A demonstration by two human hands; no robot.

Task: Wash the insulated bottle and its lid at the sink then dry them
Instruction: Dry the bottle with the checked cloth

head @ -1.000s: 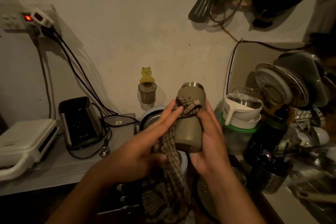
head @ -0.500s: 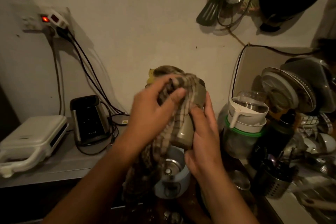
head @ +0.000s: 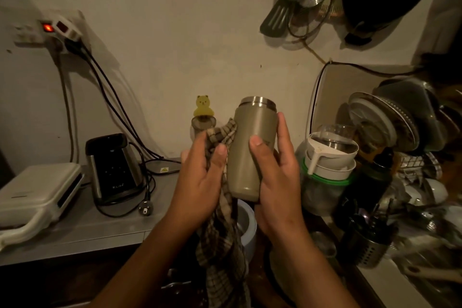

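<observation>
A dim kitchen: a pale wall behind, and a grey counter (head: 100,227) on the left carrying a white sandwich press (head: 32,195), a black appliance (head: 112,165) and loose cables. On the right, stacked containers (head: 330,157) and a steel utensil holder (head: 367,245) crowd the draining area.

The insulated bottle (head: 252,147) is held upright in mid-air at the centre, above the sink area and in front of a small yellow bear (head: 203,106) on the wall. The right hand (head: 277,182) wraps round its lower half, thumb pressed on the near face and fingers curled behind the right side. The left hand (head: 200,182) is closed on a checked cloth (head: 220,245), pinching a bunch of it between thumb and fingers against the bottle's left flank; the rest hangs down between the forearms.

Half a second ago the cloth and the left hand covered the bottle's top. Now both have dropped to its side, and the steel rim stands bare.

That suggests the washing is done and the mouth has had its wipe, with the drying now on the body. The lid cannot be picked out here, so its drying probably remains.
</observation>
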